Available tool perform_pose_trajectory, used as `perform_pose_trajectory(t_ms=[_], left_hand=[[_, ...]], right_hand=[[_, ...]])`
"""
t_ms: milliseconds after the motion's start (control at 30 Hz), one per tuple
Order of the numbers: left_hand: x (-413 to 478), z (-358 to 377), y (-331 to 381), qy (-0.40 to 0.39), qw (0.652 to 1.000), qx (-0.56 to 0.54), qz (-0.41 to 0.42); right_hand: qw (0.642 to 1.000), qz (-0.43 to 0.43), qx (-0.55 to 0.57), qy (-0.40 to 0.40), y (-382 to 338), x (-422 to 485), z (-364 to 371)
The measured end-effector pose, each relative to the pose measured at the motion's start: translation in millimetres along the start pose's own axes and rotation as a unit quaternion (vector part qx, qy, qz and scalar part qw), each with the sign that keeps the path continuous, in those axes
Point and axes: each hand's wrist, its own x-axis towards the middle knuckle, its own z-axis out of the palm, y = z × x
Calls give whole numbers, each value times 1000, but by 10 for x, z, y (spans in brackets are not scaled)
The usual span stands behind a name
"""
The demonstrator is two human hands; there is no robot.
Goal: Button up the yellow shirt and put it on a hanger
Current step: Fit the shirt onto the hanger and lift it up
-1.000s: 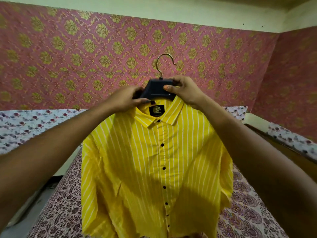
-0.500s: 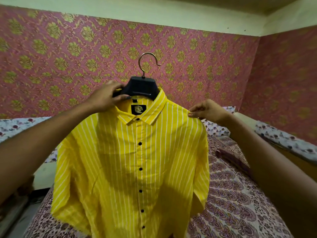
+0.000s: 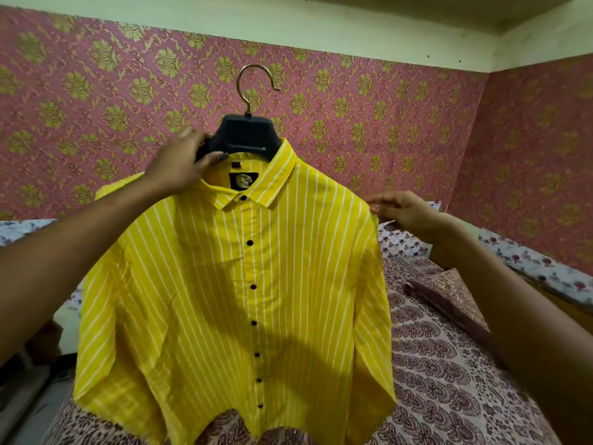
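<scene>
Since a second ago the right hand (image 3: 406,211) has left the hanger (image 3: 245,136) and lies loosely open, holding nothing, beside the yellow shirt (image 3: 244,300) shoulder. Left hand (image 3: 181,162) grips the hanger's near end; shirt hangs lengthwise below, nearer it.

pink damask wallpaper (image 3: 96,91), pale ceiling band (image 3: 288,30), paisley-sheeted bed (image 3: 449,380), pillow (image 3: 449,300)

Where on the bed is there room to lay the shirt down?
Bare bedspread lies right of the yellow shirt, below the folded cloth. It is crowded up top, where the left hand grips the hanger and the right hand touches the shoulder.
</scene>
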Motion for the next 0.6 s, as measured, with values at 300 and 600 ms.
perform_pose_trajectory(t_ms=[300,600], left_hand=[[-12,1,-113,-22,1000,10,-6],[-52,48,-117,-34,998,-53,8]], right_hand=[[981,-80,-68,163,-46,32,182],[995,-4,-42,91,76,11,148]])
